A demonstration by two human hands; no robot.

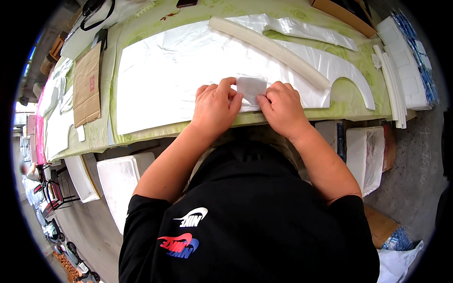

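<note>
A small square whitish piece [251, 87], thin and slightly see-through like plastic film or a little bag, is held upright at the table's near edge. My left hand [213, 106] is closed, with thumb and fingers at the left side of the piece. On its right side, my right hand [285, 107] is closed too, with the thumb at the lower corner. Beneath and behind them, a large shiny white sheet [160, 78] lies spread and slightly wrinkled. A long off-white roll or tube [271, 49] rests diagonally across that sheet.
A green patterned cover [351, 96] lies over the table. Flat brown cardboard [88, 87] is at the left. White rods [390, 82] and a stack of white sheets [406, 61] are at the right. White bins [118, 181] stand under the table. An open cardboard box [347, 16] sits far right.
</note>
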